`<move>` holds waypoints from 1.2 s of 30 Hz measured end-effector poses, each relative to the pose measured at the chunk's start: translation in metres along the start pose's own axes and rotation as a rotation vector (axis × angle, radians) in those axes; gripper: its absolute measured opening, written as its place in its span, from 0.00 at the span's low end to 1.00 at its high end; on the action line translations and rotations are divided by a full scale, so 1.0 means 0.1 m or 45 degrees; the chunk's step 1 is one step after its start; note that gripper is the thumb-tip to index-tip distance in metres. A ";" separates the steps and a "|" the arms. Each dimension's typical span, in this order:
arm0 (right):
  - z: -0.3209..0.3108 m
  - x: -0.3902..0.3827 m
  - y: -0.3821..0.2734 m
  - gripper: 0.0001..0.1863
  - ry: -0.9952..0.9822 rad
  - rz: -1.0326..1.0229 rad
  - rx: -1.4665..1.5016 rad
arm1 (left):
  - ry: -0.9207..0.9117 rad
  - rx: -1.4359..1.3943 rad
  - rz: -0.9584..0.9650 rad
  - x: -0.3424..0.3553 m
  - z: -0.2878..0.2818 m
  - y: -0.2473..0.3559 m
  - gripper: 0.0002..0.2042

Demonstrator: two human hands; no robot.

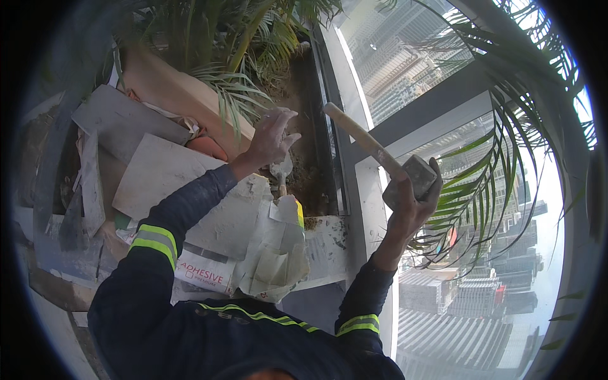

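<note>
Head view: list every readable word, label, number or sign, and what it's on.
White printed bag: large red lettering, legible; wording not copied here.
Navy top: pale lettering between the yellow stripes, too blurred to read.
Mallet in the right hand: none readable.
Anything else: too small or blurred.

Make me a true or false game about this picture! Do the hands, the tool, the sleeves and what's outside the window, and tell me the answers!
1. The right hand holds a mallet. True.
2. The left hand is squeezing a sponge. False: it holds nothing, and its fingers are apart from the thumb.
3. The mallet is gripped at the far end of its handle. False: the hand is around its head, and the handle sticks out.
4. The sleeves have bright yellow-green bands. True.
5. Outside the window is a grassy field. False: there are tall buildings.
</note>
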State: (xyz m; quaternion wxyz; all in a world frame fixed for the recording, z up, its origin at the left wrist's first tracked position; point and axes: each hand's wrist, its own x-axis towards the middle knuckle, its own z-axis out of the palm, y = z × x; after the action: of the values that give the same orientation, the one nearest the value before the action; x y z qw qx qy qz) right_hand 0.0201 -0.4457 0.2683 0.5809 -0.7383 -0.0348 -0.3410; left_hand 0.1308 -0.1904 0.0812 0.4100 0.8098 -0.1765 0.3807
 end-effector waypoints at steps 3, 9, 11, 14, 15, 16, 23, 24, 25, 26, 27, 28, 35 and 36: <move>0.41 0.72 0.02 0.41 -0.096 0.012 -0.185 | -0.689 0.102 -0.156 0.26 0.99 -0.40 0.20; 1.96 1.66 0.64 0.43 -0.504 -0.412 -0.544 | -0.769 0.288 0.040 0.61 2.36 -1.21 0.25; 2.17 1.88 1.05 0.43 -0.502 -0.498 -0.708 | -0.950 0.324 -0.076 0.65 2.56 -1.07 0.26; 2.32 2.06 1.64 0.42 -0.491 -0.440 -0.781 | -1.012 0.252 -0.097 0.43 2.61 -0.89 0.29; 2.40 2.16 1.83 0.41 -0.473 -0.473 -0.785 | -0.985 0.245 -0.080 0.38 2.61 -0.88 0.28; 2.56 2.24 1.89 0.40 -0.461 -0.525 -0.779 | -0.939 0.247 -0.069 0.40 2.60 -0.92 0.28; 3.17 2.45 2.23 0.36 -0.562 -0.451 -0.902 | -0.859 0.320 -0.037 0.46 2.60 -1.02 0.28; 3.21 2.48 2.25 0.35 -0.580 -0.420 -0.931 | -0.854 0.315 -0.039 0.47 2.62 -1.02 0.28; 3.24 2.51 2.25 0.32 -0.597 -0.464 -0.897 | -0.900 0.282 -0.050 0.49 2.61 -1.04 0.28; 3.25 2.51 2.25 0.32 -0.544 -0.500 -0.901 | -0.884 0.280 -0.050 0.48 2.61 -1.03 0.28; 3.25 2.52 2.25 0.32 -0.490 -0.536 -0.907 | -0.868 0.277 -0.051 0.45 2.60 -1.00 0.28; 3.28 2.53 2.22 0.31 -0.442 -0.579 -0.905 | -0.844 0.280 -0.058 0.44 2.61 -1.01 0.28; 3.43 2.65 2.19 0.35 -0.411 -0.631 -0.888 | -0.861 0.209 -0.095 0.46 2.59 -1.01 0.29; 3.42 2.66 2.19 0.35 -0.394 -0.684 -0.866 | -0.857 0.205 -0.092 0.46 2.58 -1.02 0.29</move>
State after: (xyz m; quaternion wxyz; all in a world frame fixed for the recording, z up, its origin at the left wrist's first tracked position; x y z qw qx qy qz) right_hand 0.4799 -0.3063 0.1985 0.1847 -0.8940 -0.1976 -0.3573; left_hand 0.3432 -0.3333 -0.0347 0.2769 0.9254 -0.2425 0.0904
